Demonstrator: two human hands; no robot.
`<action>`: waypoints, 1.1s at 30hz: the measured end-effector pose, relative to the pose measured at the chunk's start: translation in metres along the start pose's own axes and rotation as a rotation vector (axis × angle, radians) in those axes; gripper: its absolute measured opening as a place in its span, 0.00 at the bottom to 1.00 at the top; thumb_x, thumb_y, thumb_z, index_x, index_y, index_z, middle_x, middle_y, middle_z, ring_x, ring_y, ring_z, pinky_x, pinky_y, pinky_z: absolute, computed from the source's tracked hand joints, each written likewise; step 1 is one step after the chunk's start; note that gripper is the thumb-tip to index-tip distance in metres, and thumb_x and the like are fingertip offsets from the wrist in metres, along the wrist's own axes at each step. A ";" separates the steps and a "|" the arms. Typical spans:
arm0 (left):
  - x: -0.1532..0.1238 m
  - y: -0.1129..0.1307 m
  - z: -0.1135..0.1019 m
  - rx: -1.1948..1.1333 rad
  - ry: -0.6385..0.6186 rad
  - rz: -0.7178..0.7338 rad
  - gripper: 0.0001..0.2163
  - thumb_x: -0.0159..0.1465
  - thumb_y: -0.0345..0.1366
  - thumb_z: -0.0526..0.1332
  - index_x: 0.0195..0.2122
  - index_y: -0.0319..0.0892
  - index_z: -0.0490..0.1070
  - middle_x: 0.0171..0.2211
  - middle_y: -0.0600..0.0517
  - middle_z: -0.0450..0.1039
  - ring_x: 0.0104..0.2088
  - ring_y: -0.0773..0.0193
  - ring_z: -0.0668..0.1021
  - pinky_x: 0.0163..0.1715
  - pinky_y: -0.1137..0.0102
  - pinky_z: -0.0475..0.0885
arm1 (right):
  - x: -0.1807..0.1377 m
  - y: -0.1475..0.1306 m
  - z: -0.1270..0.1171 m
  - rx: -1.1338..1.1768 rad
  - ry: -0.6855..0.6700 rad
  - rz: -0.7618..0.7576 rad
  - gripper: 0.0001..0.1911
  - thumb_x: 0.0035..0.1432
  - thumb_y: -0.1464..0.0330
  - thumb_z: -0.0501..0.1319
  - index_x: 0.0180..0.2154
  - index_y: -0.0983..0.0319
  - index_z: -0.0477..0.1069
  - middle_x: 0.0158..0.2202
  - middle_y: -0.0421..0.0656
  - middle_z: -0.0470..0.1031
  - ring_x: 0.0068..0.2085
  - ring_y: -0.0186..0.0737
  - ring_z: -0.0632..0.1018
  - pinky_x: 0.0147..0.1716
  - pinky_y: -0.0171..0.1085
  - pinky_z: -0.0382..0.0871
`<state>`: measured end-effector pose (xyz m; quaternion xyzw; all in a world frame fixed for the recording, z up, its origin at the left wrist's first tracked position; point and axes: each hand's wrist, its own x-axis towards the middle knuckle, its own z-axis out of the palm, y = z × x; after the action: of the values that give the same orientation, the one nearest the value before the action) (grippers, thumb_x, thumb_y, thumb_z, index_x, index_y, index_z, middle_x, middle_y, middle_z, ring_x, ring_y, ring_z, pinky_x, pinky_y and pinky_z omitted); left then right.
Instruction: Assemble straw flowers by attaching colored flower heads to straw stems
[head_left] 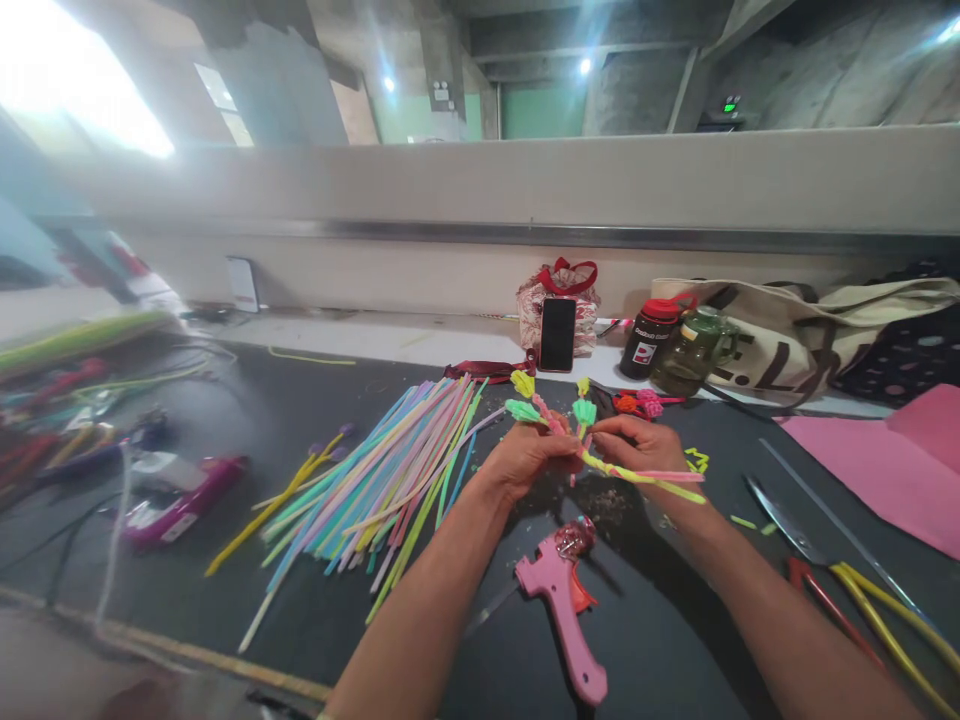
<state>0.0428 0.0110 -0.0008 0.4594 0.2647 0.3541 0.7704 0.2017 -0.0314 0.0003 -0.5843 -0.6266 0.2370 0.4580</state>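
Both hands meet over the dark table around a pipe-cleaner flower stem (615,468) of twisted yellow and pink, with green and yellow fuzzy blooms (584,411) at its upper ends. My left hand (529,455) pinches it near the green and pink branch on the left. My right hand (641,448) has its fingers closed on it from the other side, the loose yellow and pink ends crossing in front of the palm. A pink glue gun (562,610) lies below, between my forearms. Left of my left hand spreads a pile of pastel pipe cleaners (390,470).
Large scissors (814,560) with red and yellow handles lie at the right, near pink paper (892,460). A phone (557,335), a black bottle (649,338) and a green bottle (691,350) stand at the back. Far left sits a magenta tool (184,500).
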 end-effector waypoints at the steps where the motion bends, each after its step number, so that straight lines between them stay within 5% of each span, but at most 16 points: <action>1: -0.001 0.000 0.000 0.026 0.003 0.011 0.10 0.42 0.31 0.65 0.19 0.38 0.61 0.17 0.58 0.63 0.19 0.72 0.69 0.23 0.74 0.68 | 0.001 0.001 -0.001 0.028 -0.042 0.041 0.08 0.46 0.66 0.58 0.27 0.62 0.73 0.21 0.38 0.71 0.22 0.33 0.70 0.21 0.31 0.60; 8: 0.000 -0.004 0.003 0.206 0.120 0.079 0.08 0.47 0.29 0.61 0.25 0.40 0.61 0.18 0.58 0.64 0.19 0.69 0.72 0.20 0.74 0.68 | 0.007 0.011 -0.011 0.399 -0.298 0.360 0.07 0.43 0.65 0.61 0.26 0.63 0.70 0.23 0.37 0.73 0.21 0.29 0.68 0.21 0.29 0.59; 20: 0.004 -0.016 0.006 0.318 0.081 0.141 0.07 0.47 0.29 0.60 0.23 0.41 0.60 0.14 0.59 0.63 0.15 0.71 0.69 0.18 0.75 0.65 | 0.005 0.011 -0.011 0.203 -0.541 0.226 0.09 0.46 0.67 0.60 0.31 0.63 0.72 0.24 0.37 0.73 0.25 0.31 0.69 0.23 0.30 0.58; 27: 0.008 -0.021 0.004 0.226 0.173 0.097 0.06 0.46 0.31 0.63 0.22 0.36 0.65 0.17 0.55 0.67 0.17 0.72 0.70 0.17 0.78 0.64 | -0.001 0.010 0.005 0.361 -0.398 0.337 0.05 0.44 0.68 0.60 0.22 0.64 0.68 0.16 0.35 0.68 0.17 0.28 0.65 0.17 0.29 0.55; 33: 0.005 -0.013 0.001 -0.084 0.070 -0.094 0.12 0.49 0.38 0.64 0.31 0.35 0.70 0.28 0.47 0.72 0.24 0.69 0.75 0.21 0.77 0.70 | 0.001 0.009 0.001 0.438 -0.285 0.338 0.08 0.44 0.66 0.59 0.23 0.64 0.66 0.18 0.36 0.68 0.17 0.27 0.65 0.18 0.29 0.57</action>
<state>0.0502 0.0105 -0.0124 0.4009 0.2975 0.3444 0.7951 0.2055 -0.0284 -0.0078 -0.5286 -0.5124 0.5188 0.4346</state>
